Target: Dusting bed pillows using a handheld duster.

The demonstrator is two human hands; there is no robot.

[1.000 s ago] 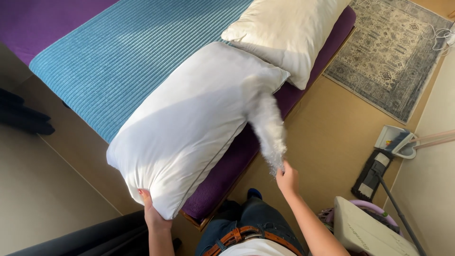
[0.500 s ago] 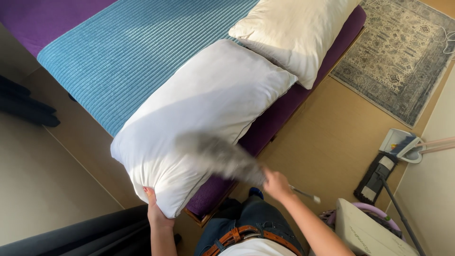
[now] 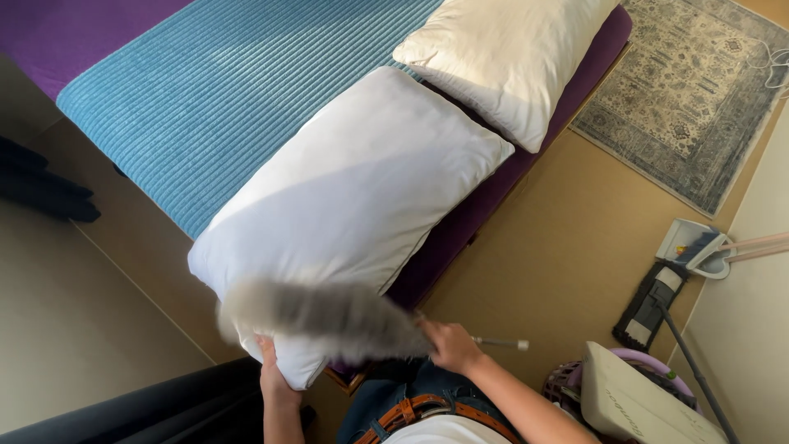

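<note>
Left hand (image 3: 275, 380) fingers clamped on pillow (image 3: 353, 205) corner; right hand (image 3: 450, 345) fingers clamped on duster (image 3: 320, 316), lying crosswise over pillow's near end.

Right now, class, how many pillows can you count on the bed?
2. The near white pillow lies along the bed's edge, its corner gripped by the left hand while the right hand sweeps a grey duster over it. The cream pillow lies beyond it. None seems hidden.

Duster (image 3: 320, 316) across near pillow (image 3: 353, 197), second pillow (image 3: 509, 57) beyond.
</note>
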